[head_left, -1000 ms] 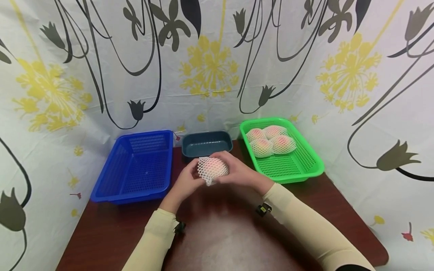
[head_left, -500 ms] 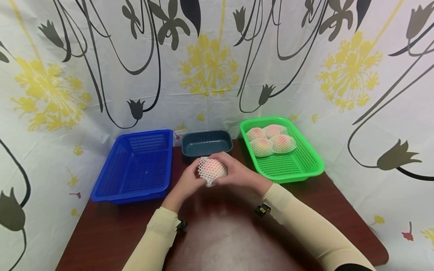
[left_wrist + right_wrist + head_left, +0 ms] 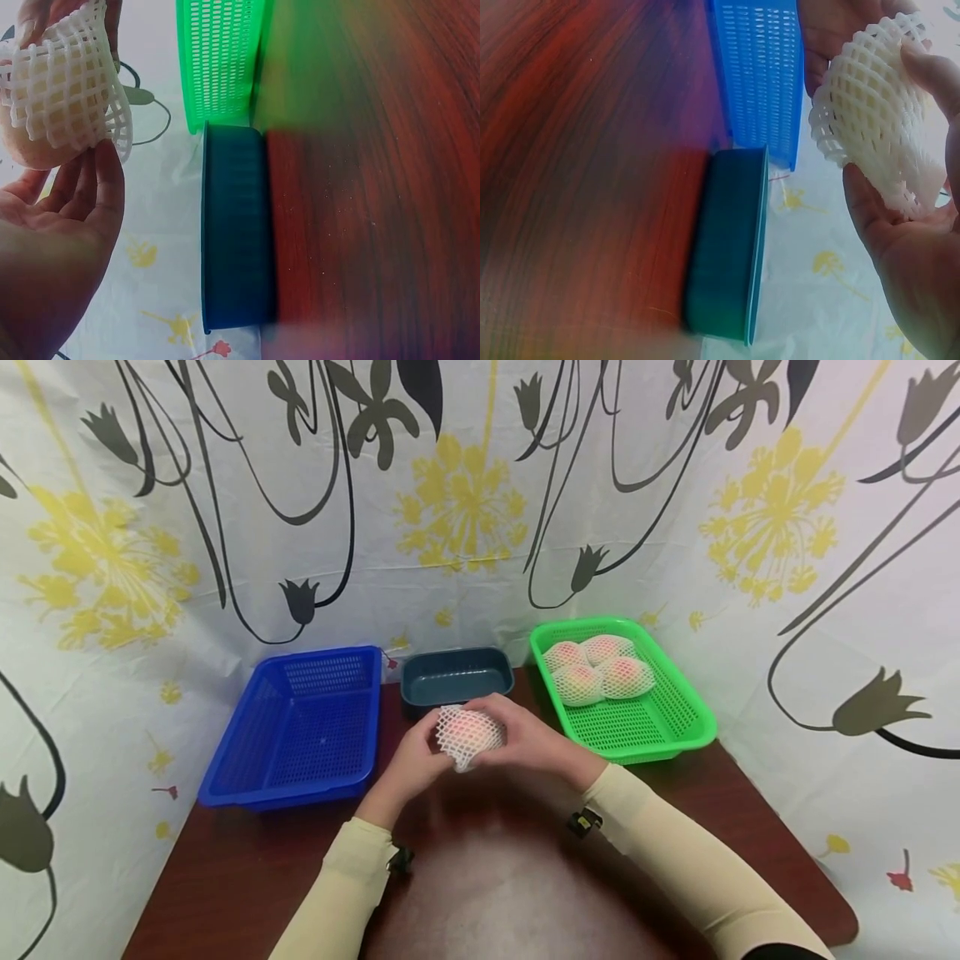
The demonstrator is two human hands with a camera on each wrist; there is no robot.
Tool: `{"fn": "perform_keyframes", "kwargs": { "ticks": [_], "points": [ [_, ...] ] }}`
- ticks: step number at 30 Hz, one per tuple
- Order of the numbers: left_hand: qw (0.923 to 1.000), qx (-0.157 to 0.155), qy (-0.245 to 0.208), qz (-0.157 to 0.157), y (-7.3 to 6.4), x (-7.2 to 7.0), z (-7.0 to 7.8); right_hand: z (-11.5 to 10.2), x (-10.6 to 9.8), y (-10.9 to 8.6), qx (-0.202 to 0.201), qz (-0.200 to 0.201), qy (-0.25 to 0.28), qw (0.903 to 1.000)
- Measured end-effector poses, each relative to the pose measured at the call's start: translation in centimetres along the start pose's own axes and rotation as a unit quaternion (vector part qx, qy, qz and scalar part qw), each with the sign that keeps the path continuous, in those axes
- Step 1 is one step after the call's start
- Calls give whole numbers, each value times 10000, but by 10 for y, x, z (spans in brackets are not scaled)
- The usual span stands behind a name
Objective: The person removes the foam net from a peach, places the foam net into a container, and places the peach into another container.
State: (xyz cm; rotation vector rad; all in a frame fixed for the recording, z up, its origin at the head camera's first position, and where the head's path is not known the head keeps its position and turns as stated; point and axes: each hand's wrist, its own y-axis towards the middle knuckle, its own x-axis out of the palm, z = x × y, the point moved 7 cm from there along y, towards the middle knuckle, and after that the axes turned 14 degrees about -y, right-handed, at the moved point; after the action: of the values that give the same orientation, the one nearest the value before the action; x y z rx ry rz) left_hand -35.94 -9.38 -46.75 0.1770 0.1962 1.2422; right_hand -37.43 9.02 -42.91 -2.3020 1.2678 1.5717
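Note:
A round pinkish fruit in a white foam net point(image 3: 470, 737) is held up in front of the dark teal tray, between both hands. My left hand point(image 3: 411, 766) grips it from the left, and in the left wrist view its fingertips point(image 3: 109, 161) are at the net's loose edge. From the right, my right hand point(image 3: 528, 742) curls round it, with the thumb below and fingers over the top in the head view. The right wrist view shows the foam net point(image 3: 877, 105) covering most of the fruit, its open edge toward the left hand.
A blue perforated basket point(image 3: 296, 793) stands at the left and the teal tray point(image 3: 459, 697) at the back middle. The green basket point(image 3: 697, 727) at the right holds several similar netted fruits point(image 3: 577, 685). All are on a dark red-brown table point(image 3: 480, 893) before a patterned curtain.

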Motion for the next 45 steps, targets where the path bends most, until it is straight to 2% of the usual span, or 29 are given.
{"fn": "perform_keyframes", "kwargs": {
  "ticks": [10,16,20,29,37,45],
  "points": [
    [9999,24,51,147,0,-6,0,3,-11,-2,128,289,-249,9992],
    [9995,-43,84,285,0,-9,1,11,-17,-6,380,538,-338,9973],
    [9995,-90,80,301,-2,-11,2,15,-20,-7,459,551,-422,9965],
    [9998,-40,16,197,-3,-14,3,19,-21,-11,684,184,-494,9963],
    [9999,-19,-42,145,-4,-14,3,26,-18,-16,964,-321,-805,9916],
    [9999,1,-17,135,-4,-15,5,35,-13,-14,1038,-747,-892,9878]
  ]
}}
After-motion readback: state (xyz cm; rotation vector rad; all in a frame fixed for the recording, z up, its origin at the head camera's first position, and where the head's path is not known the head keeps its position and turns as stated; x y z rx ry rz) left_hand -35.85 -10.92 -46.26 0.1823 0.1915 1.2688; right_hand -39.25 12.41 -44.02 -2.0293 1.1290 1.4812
